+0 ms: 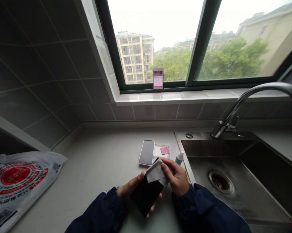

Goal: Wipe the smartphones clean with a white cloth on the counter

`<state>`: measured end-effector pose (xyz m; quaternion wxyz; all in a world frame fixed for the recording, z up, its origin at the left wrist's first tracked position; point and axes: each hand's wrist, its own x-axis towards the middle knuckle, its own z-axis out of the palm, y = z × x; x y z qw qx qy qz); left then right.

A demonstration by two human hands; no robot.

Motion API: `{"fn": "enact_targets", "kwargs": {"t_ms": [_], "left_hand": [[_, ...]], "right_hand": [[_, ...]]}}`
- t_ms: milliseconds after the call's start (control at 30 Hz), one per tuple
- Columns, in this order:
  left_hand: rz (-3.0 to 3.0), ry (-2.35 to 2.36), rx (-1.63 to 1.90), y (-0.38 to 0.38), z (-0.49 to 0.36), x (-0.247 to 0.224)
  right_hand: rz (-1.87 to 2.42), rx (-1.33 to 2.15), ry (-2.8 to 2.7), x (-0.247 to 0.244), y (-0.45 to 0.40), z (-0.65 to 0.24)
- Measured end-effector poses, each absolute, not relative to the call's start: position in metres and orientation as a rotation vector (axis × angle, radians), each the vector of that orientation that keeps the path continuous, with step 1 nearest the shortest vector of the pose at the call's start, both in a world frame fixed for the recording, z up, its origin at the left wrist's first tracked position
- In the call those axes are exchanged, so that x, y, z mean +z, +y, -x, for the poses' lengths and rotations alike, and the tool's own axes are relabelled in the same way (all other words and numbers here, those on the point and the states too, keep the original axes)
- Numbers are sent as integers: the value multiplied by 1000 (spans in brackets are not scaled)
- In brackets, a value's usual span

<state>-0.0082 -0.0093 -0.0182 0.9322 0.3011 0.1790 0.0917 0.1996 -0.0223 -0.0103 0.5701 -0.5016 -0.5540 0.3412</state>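
Note:
My left hand (131, 187) holds a flat black slab (147, 195) that looks like a phone, its fingers wrapped under the far side and the thumb along the edge. A grey cleaning cloth (156, 172) with a zigzag edge lies over the upper end of the slab. My right hand (177, 176) pinches this cloth between thumb and fingers against the surface. Just beyond, a phone (147, 152) with a dark screen and pale frame rests on the counter. Beside it lies a clear phone case (157, 150) with a pink slip (164, 150) on it.
A small bottle (179, 158) with a white cap stands by the sink rim, close to my right hand. The steel sink (196, 161) and curved faucet (233, 111) are on the right. At left a printed white plastic bag (36, 191) lies on the counter (99, 155).

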Motion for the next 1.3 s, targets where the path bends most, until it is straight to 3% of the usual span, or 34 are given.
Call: {"fn": "enact_targets", "kwargs": {"t_ms": [1300], "left_hand": [[-668, 414, 257, -12, 5, -19]], "right_hand": [[1190, 827, -1242, -15, -17, -203]]}}
